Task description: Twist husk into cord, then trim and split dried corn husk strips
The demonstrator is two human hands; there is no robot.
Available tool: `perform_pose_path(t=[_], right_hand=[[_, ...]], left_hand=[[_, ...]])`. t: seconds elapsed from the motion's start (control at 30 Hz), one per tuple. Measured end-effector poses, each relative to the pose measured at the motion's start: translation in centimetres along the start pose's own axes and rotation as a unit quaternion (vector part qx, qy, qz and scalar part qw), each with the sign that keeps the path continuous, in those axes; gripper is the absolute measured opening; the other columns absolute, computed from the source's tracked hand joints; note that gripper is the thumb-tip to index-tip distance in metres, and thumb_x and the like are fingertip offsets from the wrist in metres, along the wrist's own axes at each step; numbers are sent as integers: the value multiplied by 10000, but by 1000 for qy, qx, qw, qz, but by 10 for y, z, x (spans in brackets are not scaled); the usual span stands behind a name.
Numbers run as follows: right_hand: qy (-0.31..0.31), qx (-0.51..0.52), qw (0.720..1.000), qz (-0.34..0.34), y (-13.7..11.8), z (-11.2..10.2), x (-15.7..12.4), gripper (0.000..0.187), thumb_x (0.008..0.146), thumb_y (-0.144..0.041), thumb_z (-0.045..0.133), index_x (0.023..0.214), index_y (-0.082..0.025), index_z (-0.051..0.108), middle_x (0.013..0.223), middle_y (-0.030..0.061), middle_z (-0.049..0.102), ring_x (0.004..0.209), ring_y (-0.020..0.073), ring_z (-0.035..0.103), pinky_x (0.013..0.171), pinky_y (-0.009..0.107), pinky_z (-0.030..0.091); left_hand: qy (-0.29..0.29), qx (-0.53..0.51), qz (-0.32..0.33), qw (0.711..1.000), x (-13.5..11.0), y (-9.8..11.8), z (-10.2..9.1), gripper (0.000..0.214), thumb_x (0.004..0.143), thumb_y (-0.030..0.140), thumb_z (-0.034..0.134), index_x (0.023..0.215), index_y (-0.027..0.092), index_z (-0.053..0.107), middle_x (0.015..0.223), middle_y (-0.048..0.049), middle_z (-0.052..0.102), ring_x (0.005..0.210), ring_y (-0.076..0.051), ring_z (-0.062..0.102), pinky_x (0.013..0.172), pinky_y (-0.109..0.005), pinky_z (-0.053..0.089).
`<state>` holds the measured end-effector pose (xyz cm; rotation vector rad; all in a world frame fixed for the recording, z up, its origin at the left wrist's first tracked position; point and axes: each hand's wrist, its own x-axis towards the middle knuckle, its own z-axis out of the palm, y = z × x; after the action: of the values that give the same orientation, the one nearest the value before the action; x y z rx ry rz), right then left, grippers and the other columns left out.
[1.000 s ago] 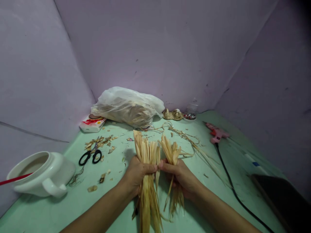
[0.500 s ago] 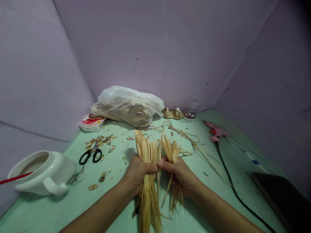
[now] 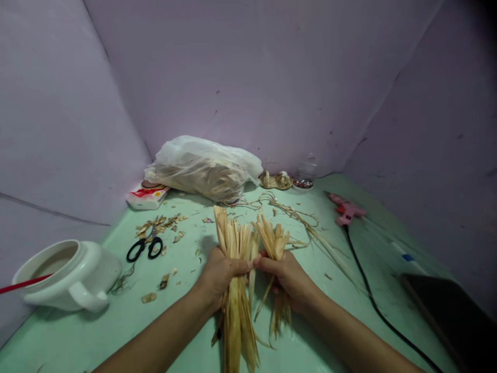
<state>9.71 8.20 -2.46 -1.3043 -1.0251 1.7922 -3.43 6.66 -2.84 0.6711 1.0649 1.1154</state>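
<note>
My left hand (image 3: 221, 274) is closed around a large bundle of dry, straw-coloured plant strips (image 3: 234, 321), which look like dried husk or leaf. My right hand (image 3: 289, 280) grips a smaller bundle of the same strips (image 3: 274, 239), fanned at its top. The two thumbs nearly meet between the bundles, by a narrow loose strip (image 3: 252, 277); which hand has hold of that strip I cannot tell. Both bundles stand roughly upright over the green tabletop, their lower ends hanging below my hands.
Black-handled scissors (image 3: 145, 248) lie left among dry scraps, near a white ceramic pot (image 3: 81, 274). A plastic bag (image 3: 205, 168), woven piece (image 3: 276, 181) and bead container (image 3: 303, 182) line the back wall. Rightward are a pink glue gun (image 3: 345, 209), its black cord (image 3: 367, 285) and a dark flat object (image 3: 446, 316).
Very little differs. The narrow strip between the bundles has shifted slightly left, and the thin stray piece under my right hand has swung a bit left. Both grips stay the same.
</note>
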Motion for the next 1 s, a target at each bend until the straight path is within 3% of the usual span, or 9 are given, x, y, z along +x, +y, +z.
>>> perform_pose_path(t=[0.33,0.53,0.7,0.77,0.87,0.93,1.0], right_hand=[[-39,2,999,-16,-2,4,-4,118,597,-218,588,603,-154,489,391,-85,373,306,36,315,271,146,209],[-86,79,993,17,-2,-1,-4,177,578,-225,625,589,-161,460,395,-94,315,323,24,255,281,141,161],[-85,156,982,62,-7,-7,-1,196,556,-182,632,575,-157,439,385,-102,268,329,10,191,302,128,150],[-79,181,978,72,-12,-11,0,144,570,-172,592,562,-149,450,409,-72,340,342,21,259,314,130,219],[-62,200,978,24,-27,-19,-1,44,580,-168,506,598,-132,524,576,35,551,513,105,510,480,211,443],[-56,210,976,-17,-40,-27,-4,76,585,-171,473,602,-138,539,682,76,605,665,169,579,618,285,488],[-60,223,972,-31,-55,-37,-9,69,600,-186,464,586,-158,525,633,54,579,614,163,567,601,301,485]], left_hand=[[3,-33,-17,999,0,-1,4,303,452,76,618,755,69,633,564,-55,617,455,-160,545,434,-267,431],[-18,-73,-51,996,-1,3,4,313,438,83,646,751,70,638,518,-34,590,443,-144,529,461,-273,431],[6,-46,-47,998,1,5,-1,278,439,97,686,710,73,626,496,-16,577,402,-104,498,410,-217,389],[8,-37,-45,998,2,7,-2,256,441,96,693,684,76,616,500,-14,577,413,-98,508,394,-193,374],[12,-32,-48,998,2,9,-2,220,453,94,690,654,80,602,501,-19,579,434,-101,528,392,-180,371],[23,-28,-56,998,2,11,-2,206,459,96,686,643,84,595,475,-16,571,403,-91,507,386,-181,366],[32,-23,-63,997,2,11,-2,192,462,100,685,627,86,588,450,-12,559,379,-82,487,383,-182,360]])
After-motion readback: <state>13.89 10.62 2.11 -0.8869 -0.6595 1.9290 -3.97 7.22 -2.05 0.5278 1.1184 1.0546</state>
